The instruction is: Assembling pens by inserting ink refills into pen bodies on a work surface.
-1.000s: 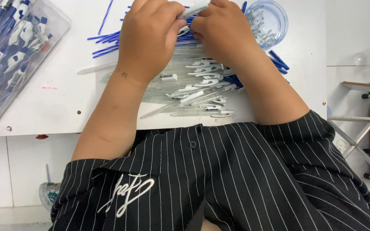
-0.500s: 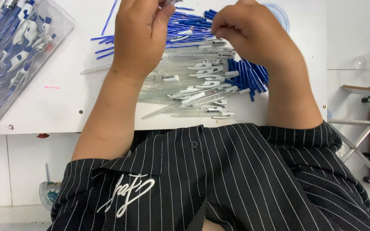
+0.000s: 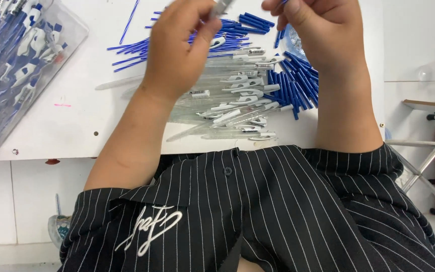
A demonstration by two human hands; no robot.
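While the left hand (image 3: pixel 182 48) pinched a clear pen barrel (image 3: pixel 221 7) and the right hand (image 3: pixel 323 30) gripped something hidden, a sleeve risked scattering the loose pen barrels (image 3: pixel 237 100).

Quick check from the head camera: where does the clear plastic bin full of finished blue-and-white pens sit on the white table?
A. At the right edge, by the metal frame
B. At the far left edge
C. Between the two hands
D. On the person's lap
B: the clear plastic bin lies at the white table far left edge, left of the left hand.
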